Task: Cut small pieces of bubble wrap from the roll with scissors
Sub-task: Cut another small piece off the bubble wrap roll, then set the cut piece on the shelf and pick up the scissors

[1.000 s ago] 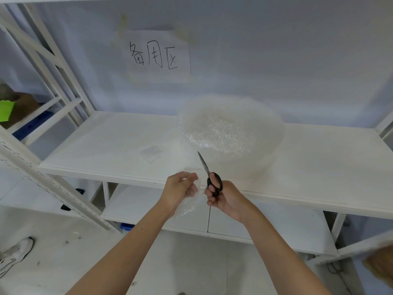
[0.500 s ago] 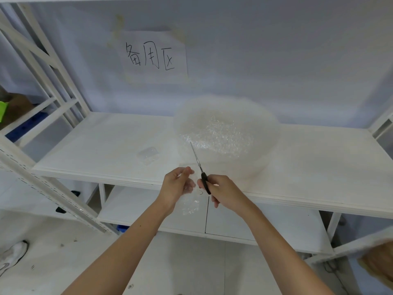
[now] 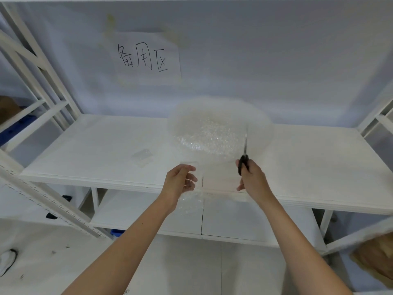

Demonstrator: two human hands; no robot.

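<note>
- Now my hands stand well apart, where a moment ago they met over one small flap: my right hand (image 3: 252, 179) has swung out to the right with the scissors (image 3: 244, 158), and my left hand (image 3: 180, 184) stays at the shelf's front edge.
- Left hand: fingers curled around a loose sheet of bubble wrap (image 3: 191, 201), which hangs below the shelf (image 3: 89, 150).
- Right hand: closed around the black handles; the blades point up and, as far as the blur allows, lie together.
- Judgement: a cut appears finished, and the next piece wants the sheet pulled taut before the blades open again.
- Roll (image 3: 220, 128): rests on the shelf beyond both hands, just behind the scissors' tip.
- One earlier cut piece (image 3: 142, 156) lies flat on the shelf, left of the roll.
- Hard to make out: whether the sheet in my left hand is severed or joined to the roll; the film is clear against white.
- My left fingertips are partly veiled by the wrap.
</note>
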